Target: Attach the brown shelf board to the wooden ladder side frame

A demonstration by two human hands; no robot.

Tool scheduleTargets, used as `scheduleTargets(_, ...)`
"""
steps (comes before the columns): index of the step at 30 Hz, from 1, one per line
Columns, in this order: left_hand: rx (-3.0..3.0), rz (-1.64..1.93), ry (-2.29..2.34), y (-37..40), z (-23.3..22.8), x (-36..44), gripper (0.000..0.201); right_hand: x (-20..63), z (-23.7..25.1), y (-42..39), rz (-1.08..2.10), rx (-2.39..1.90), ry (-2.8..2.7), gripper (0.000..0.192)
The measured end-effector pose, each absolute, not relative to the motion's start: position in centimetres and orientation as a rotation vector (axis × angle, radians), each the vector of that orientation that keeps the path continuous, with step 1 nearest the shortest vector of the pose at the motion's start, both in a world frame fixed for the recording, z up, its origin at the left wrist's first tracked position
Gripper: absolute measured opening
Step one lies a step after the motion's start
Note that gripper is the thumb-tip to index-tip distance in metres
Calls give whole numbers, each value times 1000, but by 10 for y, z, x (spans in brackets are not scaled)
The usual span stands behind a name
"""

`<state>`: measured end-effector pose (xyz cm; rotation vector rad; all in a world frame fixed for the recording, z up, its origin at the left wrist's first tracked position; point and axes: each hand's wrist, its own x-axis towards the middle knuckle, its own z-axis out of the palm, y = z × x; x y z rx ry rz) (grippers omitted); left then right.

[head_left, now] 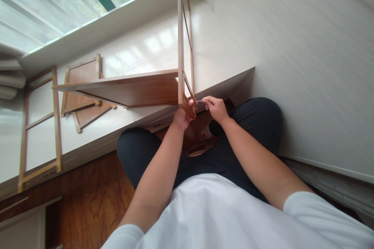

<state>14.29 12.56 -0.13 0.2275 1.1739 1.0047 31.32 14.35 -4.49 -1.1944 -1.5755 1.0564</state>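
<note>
My left hand (184,118) is closed around the lower corner of an upright wooden frame (181,46), its fingers partly hidden behind the wood. In my right hand (215,107) is a thin silver rod (199,101) that looks like a hex key, pinched between thumb and fingers. Its tip reaches the side of the frame beside my left fingertips; whether it sits in a screw is too small to tell. A brown wooden panel (140,90) with a lighter edge meets the frame at this corner and stretches away to the left.
Wooden panels (83,81) lie overlapping on the pale window ledge (152,54). Further left, a ladder-like wooden frame (58,132) rests across the ledge. A pale wall (306,66) rises on the right. My bent knees flank the work, with a brown wooden floor (99,190) below.
</note>
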Motion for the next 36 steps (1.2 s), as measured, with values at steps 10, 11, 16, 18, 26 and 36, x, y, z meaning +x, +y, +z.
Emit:
scheduleTargets(10, 215, 1010, 1201, 124, 0, 143, 17, 315, -49, 151, 1138, -1132, -1587, 42)
scheduleTargets(11, 213, 1009, 1204, 124, 1, 143, 18, 315, -49, 151, 1084, -1125, -1616, 42)
scheduleTargets(16, 202, 1003, 1209, 125, 2, 144, 16, 317, -49, 151, 913, -1112, -1692, 39)
scheduleTargets(18, 199, 1001, 1208, 125, 3, 144, 15, 317, -49, 150, 912, -1122, -1694, 38)
scheduleTargets(26, 207, 996, 1206, 125, 0, 143, 16, 309, -41, 147, 1288, -1190, -1411, 46)
scheduleTargets(36, 220, 1002, 1199, 125, -1, 144, 14, 305, -36, 151, 1643, -1167, -1158, 47)
